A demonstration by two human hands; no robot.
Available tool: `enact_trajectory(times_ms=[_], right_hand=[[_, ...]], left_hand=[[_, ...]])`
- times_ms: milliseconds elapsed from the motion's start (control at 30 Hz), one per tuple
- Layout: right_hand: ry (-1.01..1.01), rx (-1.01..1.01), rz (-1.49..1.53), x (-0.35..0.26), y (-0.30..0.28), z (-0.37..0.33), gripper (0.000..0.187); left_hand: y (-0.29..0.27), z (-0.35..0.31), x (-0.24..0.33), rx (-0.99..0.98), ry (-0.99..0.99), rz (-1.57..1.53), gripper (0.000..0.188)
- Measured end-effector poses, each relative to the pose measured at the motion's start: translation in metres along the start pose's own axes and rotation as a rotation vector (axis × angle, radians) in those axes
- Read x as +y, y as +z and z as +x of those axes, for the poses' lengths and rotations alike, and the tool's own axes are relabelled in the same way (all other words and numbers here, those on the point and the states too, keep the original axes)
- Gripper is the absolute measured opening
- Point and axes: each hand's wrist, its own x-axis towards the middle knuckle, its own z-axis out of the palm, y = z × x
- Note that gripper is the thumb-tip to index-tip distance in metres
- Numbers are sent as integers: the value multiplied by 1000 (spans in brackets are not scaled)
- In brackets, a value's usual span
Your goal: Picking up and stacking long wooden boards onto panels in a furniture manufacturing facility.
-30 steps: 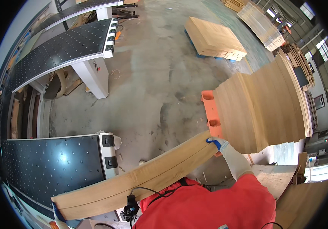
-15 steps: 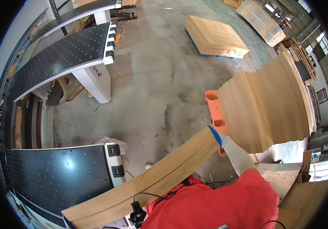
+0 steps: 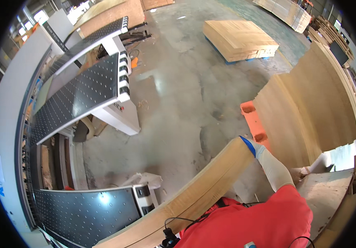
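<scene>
A long wooden board (image 3: 194, 194) with a dark lengthwise seam runs slantwise in front of my red-sleeved body, from the lower left up to the right. At its right end my right hand (image 3: 248, 146), in a blue-and-white glove, is closed on the board's edge; most of the fingers are behind the wood. The board's left end runs to the lower rim, and my left hand is out of sight there. Beneath that left part lies a black machine table (image 3: 87, 208) dotted with small studs. A dark device with a cable (image 3: 170, 237) hangs at my front.
More studded tables (image 3: 82, 89) on white supports stand along the machine at left. To the right, a tall stack of wooden sheets (image 3: 306, 99) rests on an orange pallet (image 3: 254, 122). Farther off, a low stack of boards (image 3: 240, 39) sits on a blue pallet on the concrete floor.
My view has turned left, so the tables and stacks appear farther right. The board stays in my right hand. The blue glove edge at the board's left end has gone out of view.
</scene>
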Motion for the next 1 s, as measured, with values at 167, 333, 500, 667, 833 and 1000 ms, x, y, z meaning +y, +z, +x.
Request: enact_trajectory(times_ms=[167,333,500,667,833,1000], right_hand=[[7,-143,210,-42,-99,51,42],[-298,-61,-167,-148,-158,59,41],[-402,-4,-66,-277,-191,76,41],[-508,63,5,-374,-209,103,40],[-604,190,87,-444,-252,130,40],[-720,349,155,-497,-288,133,40]], left_hand=[[94,6,43,-111,-3,-79,47],[206,15,96,-206,1,-148,48],[312,50,163,-301,43,-178,48],[411,113,225,-373,87,-207,49],[535,218,294,-490,123,-215,49],[672,334,382,-642,212,-188,50]])
